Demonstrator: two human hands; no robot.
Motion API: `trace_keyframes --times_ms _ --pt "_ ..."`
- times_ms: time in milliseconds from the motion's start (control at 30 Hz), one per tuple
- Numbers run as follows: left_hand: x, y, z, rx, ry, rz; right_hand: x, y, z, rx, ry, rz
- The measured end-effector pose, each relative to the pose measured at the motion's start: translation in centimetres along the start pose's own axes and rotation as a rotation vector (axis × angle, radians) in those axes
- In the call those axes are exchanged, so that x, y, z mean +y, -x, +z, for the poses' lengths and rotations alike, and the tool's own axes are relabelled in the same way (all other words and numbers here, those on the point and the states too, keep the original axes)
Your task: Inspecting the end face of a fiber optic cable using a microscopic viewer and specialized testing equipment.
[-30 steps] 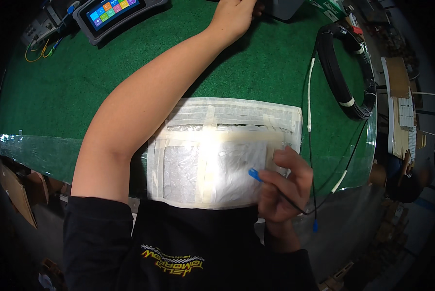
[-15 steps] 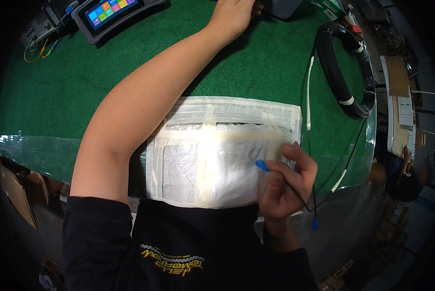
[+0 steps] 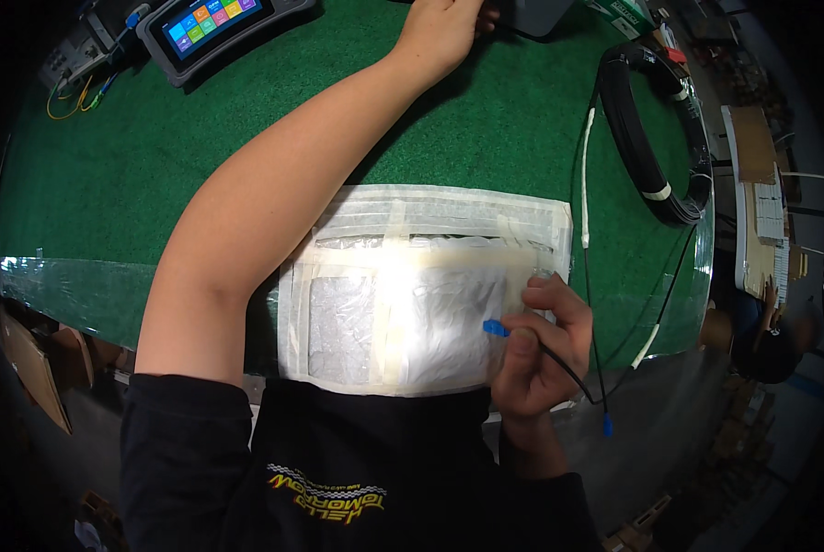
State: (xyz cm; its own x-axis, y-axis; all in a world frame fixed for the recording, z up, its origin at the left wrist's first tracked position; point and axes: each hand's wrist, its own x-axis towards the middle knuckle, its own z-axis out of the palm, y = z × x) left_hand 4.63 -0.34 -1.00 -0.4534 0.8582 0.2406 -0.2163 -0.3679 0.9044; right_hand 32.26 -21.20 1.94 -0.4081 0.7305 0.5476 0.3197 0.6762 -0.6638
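Between the thumb and fingers of my right hand [image 3: 550, 354] is a thin black cable, gripped just behind its blue connector [image 3: 496, 327], which points left over the white padded sheet [image 3: 453, 317]. A second blue connector [image 3: 607, 424] dangles from a black cable below and right of that hand, past the table's near edge. My left arm reaches across to the far side, where my left hand [image 3: 440, 37] is beside a dark grey device [image 3: 527, 14]. The top of the picture cuts off part of this hand, and most of its fingers are hidden.
A coil of black cable [image 3: 633, 138] lies at the right on the green table mat [image 3: 476, 138]. A handheld tester with a lit screen [image 3: 214, 28] stands far left, near a metal box [image 3: 76, 55] with thin yellow leads. Cardboard [image 3: 35, 368] leans below the left edge.
My right hand has lowered slightly and turned the held connector, which now points more squarely left. The dangling connector has swung a little right. My left hand stays in place.
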Motion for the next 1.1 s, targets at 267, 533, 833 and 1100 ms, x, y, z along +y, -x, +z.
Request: trace_keyframes --times_ms 267,533,833,1100 --pt "-0.09 -0.07 -0.04 0.004 0.017 -0.016 0.21 0.09 -0.11 -0.013 -0.017 -0.022" --pt "-0.01 0.05 -0.29 0.003 0.010 -0.008 -0.51 -0.46 0.28 -0.002 -0.008 0.018" --pt "-0.15 -0.18 -0.21 -0.016 0.056 -0.013 0.14 -0.21 -0.08 -0.058 -0.029 -0.047" --pt "-0.06 -0.01 -0.10 -0.002 0.034 -0.017 -0.13 -0.42 -0.02 -0.070 -0.010 -0.012"
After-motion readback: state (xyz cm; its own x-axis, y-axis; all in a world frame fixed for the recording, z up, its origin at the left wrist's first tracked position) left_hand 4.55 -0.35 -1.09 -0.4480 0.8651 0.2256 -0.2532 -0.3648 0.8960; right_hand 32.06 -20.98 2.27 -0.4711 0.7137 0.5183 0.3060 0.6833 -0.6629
